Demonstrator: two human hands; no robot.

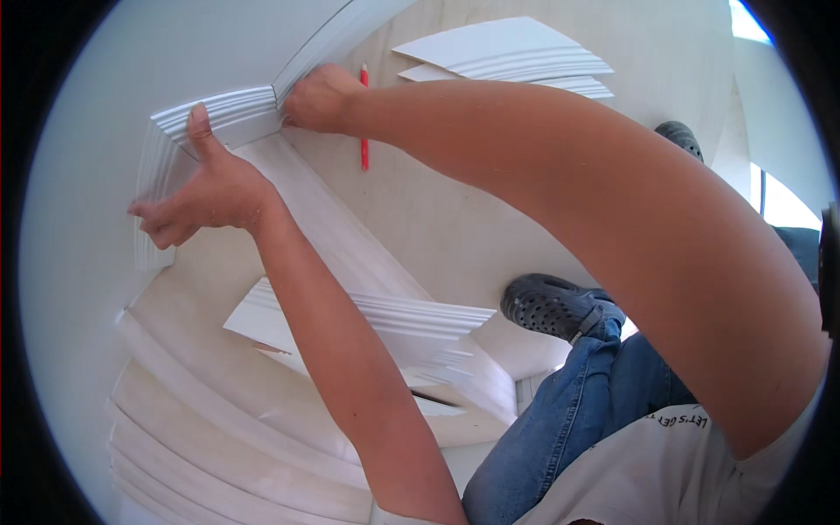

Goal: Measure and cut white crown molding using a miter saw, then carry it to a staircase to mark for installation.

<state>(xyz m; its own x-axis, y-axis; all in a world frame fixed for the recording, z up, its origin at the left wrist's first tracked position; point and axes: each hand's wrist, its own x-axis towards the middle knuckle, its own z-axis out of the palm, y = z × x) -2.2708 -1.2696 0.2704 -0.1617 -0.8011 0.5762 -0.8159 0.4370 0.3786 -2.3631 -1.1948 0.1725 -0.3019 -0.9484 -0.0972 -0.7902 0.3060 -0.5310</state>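
A short white skirting board (249,107) with a ridged top edge stands against the wall, at the upper left. Its right end meets a longer skirting board (317,45) in an inside corner, and on its left another ridged skirting piece (156,175) turns along the wall. My left hand (210,188) rests against the boards, thumb raised over the short one and fingers spread toward the left piece. Bunched into a fist, my right hand (319,98) presses at the joint in the corner; its fingertips are hidden, so what they hold cannot be made out.
A red pencil (365,156) lies on the floor beside my right wrist. Loose white skirting offcuts (503,48) lie beyond my right forearm, and more offcuts (420,319) lie under my left forearm. Curved steps (236,420) descend at lower left. My dark clog (551,306) stands nearby.
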